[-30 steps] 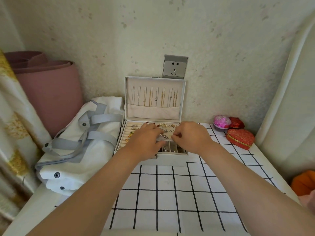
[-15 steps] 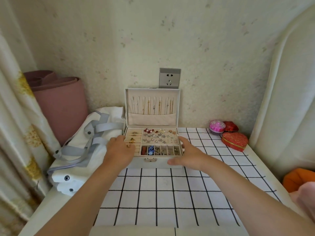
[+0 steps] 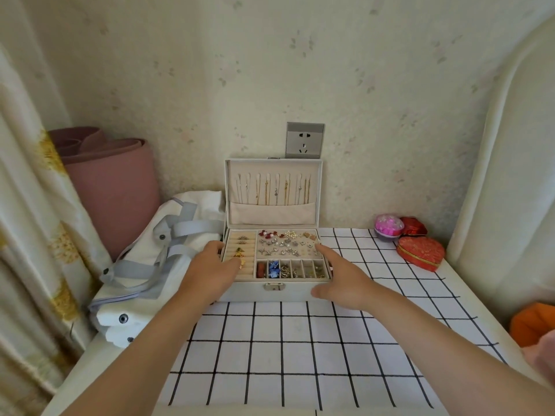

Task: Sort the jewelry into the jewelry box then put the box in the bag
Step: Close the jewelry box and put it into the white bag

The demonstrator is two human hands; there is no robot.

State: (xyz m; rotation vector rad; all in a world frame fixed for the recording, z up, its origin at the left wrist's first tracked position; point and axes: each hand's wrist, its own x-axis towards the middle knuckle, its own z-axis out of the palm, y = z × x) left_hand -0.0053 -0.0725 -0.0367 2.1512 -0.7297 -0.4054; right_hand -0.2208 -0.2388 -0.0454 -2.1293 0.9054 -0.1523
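A white jewelry box (image 3: 249,292) stands open against the wall, its lid (image 3: 272,190) upright with several chains hanging inside. Its tray holds rings, earrings and small pieces in compartments. My left hand (image 3: 211,270) rests on the box's left side, fingers over the ring rolls. My right hand (image 3: 339,277) lies along the right side, index finger reaching over the rim, thumb at the front corner. A white bag (image 3: 150,265) with grey straps lies flat left of the box.
The box sits on a white cloth with a black grid (image 3: 300,355). A pink ball (image 3: 388,226) and red heart-shaped boxes (image 3: 420,253) sit at the back right. A rolled pink mat (image 3: 111,187) and a curtain (image 3: 30,235) stand left. A wall socket (image 3: 304,140) is above the lid.
Both hands have left the middle of the tray and moved out to the box's left and right sides. The camera has pulled back and tilted up.
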